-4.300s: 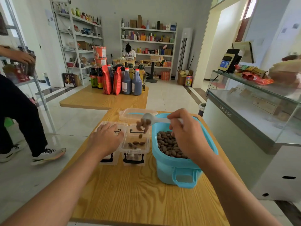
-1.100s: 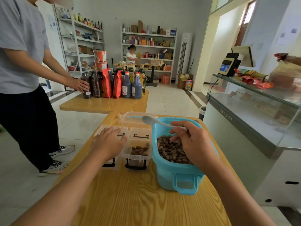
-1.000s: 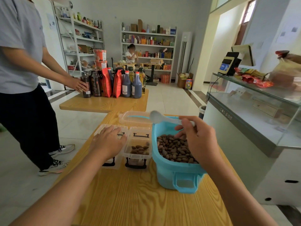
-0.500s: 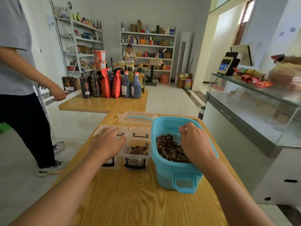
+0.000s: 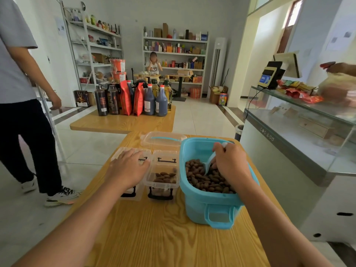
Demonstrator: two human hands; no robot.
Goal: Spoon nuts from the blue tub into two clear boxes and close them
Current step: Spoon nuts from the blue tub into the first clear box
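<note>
A bystander (image 5: 23, 105) stands off to the far left of the tabletop (image 5: 163, 228). The left hand (image 5: 128, 169) lies flat, fingers spread, on the left clear box (image 5: 133, 191), covering most of it, so I cannot tell what it holds. Just to the right of that hand, the second clear box (image 5: 163, 182) sits open with a shallow layer of nuts (image 5: 163, 176) inside (its lid (image 5: 162, 139) appears to lie beyond it). Touching that box on its right is the blue tub (image 5: 210, 207), well stocked with brown nuts (image 5: 204, 180). The right hand (image 5: 230, 164) reaches down into the tub, fingers curled round a pale spoon (image 5: 209, 163) whose bowl digs into the nuts below the hand.
</note>
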